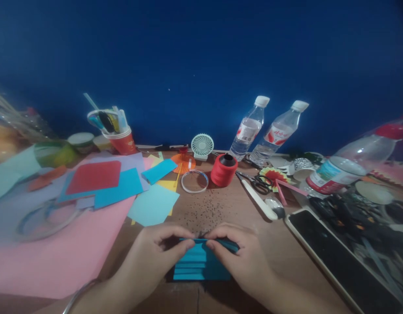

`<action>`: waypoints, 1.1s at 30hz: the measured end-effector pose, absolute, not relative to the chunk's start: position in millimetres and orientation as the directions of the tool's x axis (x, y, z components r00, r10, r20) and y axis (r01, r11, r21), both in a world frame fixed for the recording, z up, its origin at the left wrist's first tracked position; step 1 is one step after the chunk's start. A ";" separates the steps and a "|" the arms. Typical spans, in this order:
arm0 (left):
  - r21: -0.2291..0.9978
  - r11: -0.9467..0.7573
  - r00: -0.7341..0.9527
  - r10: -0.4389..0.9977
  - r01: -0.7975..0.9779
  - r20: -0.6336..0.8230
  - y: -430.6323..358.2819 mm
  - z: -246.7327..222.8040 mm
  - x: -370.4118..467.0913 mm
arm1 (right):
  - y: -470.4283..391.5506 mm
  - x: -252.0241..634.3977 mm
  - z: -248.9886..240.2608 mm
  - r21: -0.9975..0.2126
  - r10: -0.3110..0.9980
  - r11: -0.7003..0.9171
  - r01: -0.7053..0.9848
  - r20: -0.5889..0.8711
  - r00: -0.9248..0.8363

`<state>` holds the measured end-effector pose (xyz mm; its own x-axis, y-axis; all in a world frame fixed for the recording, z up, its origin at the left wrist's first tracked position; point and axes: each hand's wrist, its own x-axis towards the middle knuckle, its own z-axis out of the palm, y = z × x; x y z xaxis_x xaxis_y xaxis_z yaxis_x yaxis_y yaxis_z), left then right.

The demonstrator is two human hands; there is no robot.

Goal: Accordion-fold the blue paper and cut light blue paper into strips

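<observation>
The creased blue paper (201,264) lies on the near edge of the surface (169,301), nearer than the red spool (223,171). Loose pinching could let its top fold slip and set crooked creases; pushing it forward could catch the dark specks (206,211) between it and the spool. The left hand (155,250) pinches the top edge's left part, thumb against fingers; the right hand (239,250) pinches its right part likewise.

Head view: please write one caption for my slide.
Left hand and right hand pinch pleated blue paper, a red spool standing beyond.
</observation>
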<state>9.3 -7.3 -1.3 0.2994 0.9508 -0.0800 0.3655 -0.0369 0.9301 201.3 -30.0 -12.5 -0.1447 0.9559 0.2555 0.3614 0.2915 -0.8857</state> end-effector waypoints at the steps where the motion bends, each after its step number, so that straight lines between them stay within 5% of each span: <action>1: 0.931 -0.042 0.293 0.953 0.362 -0.071 -7.6 -1.9 9.1 | -29.9 201.2 -12.9 -0.891 0.957 0.289 0.350 0.258 -0.135; 10: 0.957 0.122 0.280 0.939 0.265 -0.197 -9.7 -2.7 10.1 | -31.1 201.7 -15.4 -0.884 0.927 0.374 0.279 0.365 -0.086; 20: 0.918 -0.012 0.342 0.930 0.396 -0.136 -9.5 -5.9 11.8 | -26.6 196.4 -9.7 -0.875 0.946 0.320 0.363 0.271 -0.181; 27: 0.943 0.116 0.375 0.897 0.313 -0.235 -11.9 -0.3 15.5 | -31.3 199.7 -13.6 -0.595 0.754 0.652 0.470 0.577 -0.314; 33: 0.944 0.160 0.395 0.878 0.288 -0.269 -12.3 -0.7 17.5 | -30.1 201.9 -9.0 -0.441 0.670 0.723 0.532 0.636 -0.384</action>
